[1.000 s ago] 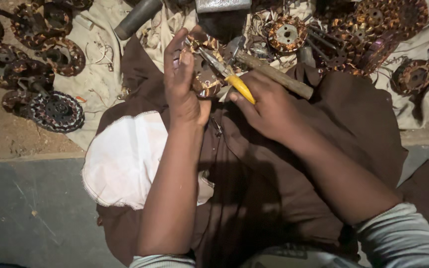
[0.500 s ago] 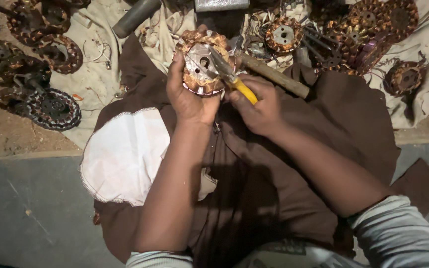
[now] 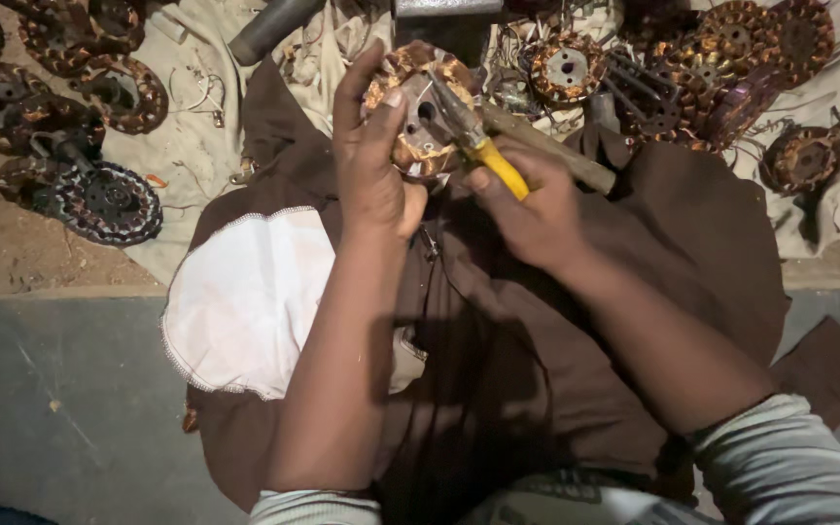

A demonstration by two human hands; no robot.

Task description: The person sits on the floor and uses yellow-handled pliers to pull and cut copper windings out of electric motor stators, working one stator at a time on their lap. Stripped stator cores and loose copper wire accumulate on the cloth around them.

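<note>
- A brown cloth point(image 3: 673, 243) is spread across the person's lap at the near edge of the view, with a white cloth patch point(image 3: 245, 297) lying on it at about 9 o'clock from the arms.
- The left hand point(image 3: 371, 165) is closed round a copper-wound motor stator point(image 3: 420, 107), thumb over its face and fingers behind its rim, holding it up above the lap at 12 o'clock.
- The right hand point(image 3: 537, 209) is wrapped tight on yellow-handled pliers point(image 3: 473, 136); the metal nose rests on the stator's face near its centre hole.
- Just beyond the right hand, at 1 o'clock, a wooden handle point(image 3: 546, 146) lies on the cloth.
- Nothing serves as a container here; the parts sit loose on a pale sheet point(image 3: 177, 136) on the ground.
- At 10 o'clock, well apart, a pile of stators point(image 3: 80, 107) lies partly on bare earth.
- At 2 o'clock, more stators point(image 3: 721, 68) are heaped on the sheet.
- A dark metal cylinder point(image 3: 269, 27) lies at 11 o'clock, at the far edge.
</note>
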